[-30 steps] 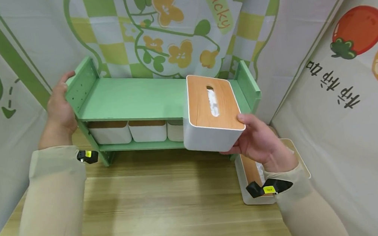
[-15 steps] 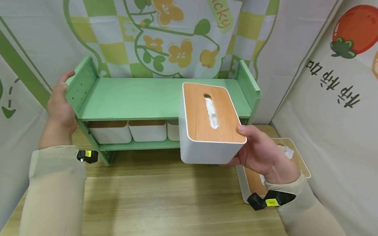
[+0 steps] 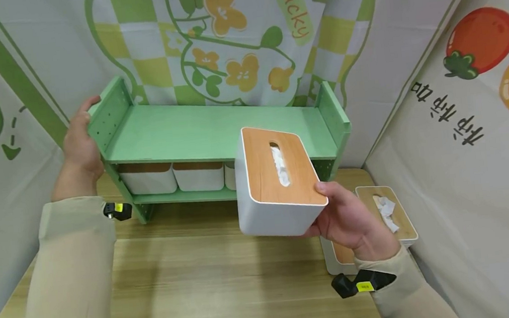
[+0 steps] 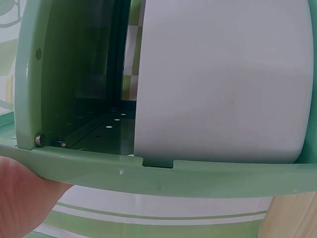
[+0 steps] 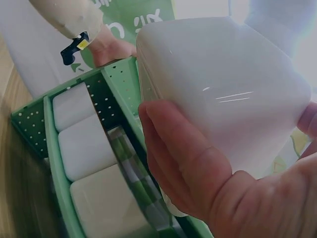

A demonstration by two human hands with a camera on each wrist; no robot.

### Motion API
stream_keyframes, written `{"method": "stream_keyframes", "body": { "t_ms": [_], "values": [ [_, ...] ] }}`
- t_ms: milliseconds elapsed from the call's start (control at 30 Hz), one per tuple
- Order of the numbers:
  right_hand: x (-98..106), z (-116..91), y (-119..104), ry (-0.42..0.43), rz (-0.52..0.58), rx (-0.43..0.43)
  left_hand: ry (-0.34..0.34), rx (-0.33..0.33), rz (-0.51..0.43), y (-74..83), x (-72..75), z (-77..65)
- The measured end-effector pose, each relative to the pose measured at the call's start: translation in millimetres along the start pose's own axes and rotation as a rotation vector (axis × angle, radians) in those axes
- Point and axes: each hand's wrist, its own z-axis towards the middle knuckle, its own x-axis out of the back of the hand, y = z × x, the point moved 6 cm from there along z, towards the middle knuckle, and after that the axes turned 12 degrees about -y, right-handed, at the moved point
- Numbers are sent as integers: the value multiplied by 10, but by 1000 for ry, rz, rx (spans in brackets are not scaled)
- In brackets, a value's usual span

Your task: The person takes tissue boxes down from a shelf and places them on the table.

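Note:
My right hand [image 3: 353, 223] holds a white tissue box [image 3: 278, 220] with a wood-grain lid, tilted in front of the green shelf [image 3: 184, 130]. Its thumb lies at the lid's corner and its other fingers spread along the box's side and underside, as the right wrist view shows. White tissue shows in the lid's slot. At the left end of the shelf my left hand [image 3: 80, 149] grips the end panel, fingertips over its top edge. Under the top board stand a white box [image 3: 149, 181], a second white box [image 3: 199, 178] and a third, paler box [image 5: 109, 201], partly hidden in the head view.
On the wooden surface [image 3: 193, 285] at the right stand a tissue box [image 3: 405, 221] with tissue sticking out and another tissue box [image 3: 342, 255], mostly behind my right hand. A printed curtain [image 3: 149, 47] hangs behind the shelf, and a white wall sheet [image 3: 467, 201] borders the right.
My right hand has brought the tissue box down and slightly left, off from over the shelf's right part toward me. More of the boxes at the right shows. My left hand has stayed in place.

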Motion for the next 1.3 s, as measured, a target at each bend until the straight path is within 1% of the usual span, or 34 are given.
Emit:
{"method": "stream_keyframes", "body": {
  "t_ms": [167,333,600,767,900,1033,1300],
  "values": [
    [46,-6,106,34,1,-34,-3,11,-4,-8,0,-6],
    [75,-14,191,49,-2,-68,-10,6,-8,-8,-9,-15],
    [170,-42,331,101,-73,-146,-15,4,-21,-5,-13,-15],
    [240,-49,449,134,-114,-199,-34,-37,-30,-8,-15,-4],
    [284,-62,531,147,-124,-218,-46,-58,-23,-14,-18,6],
    [326,-81,597,162,-132,-232,-44,-48,-35,-16,-18,5],
    [402,-120,689,207,-166,-252,-24,-31,-27,-10,-2,5]
  ]
}}
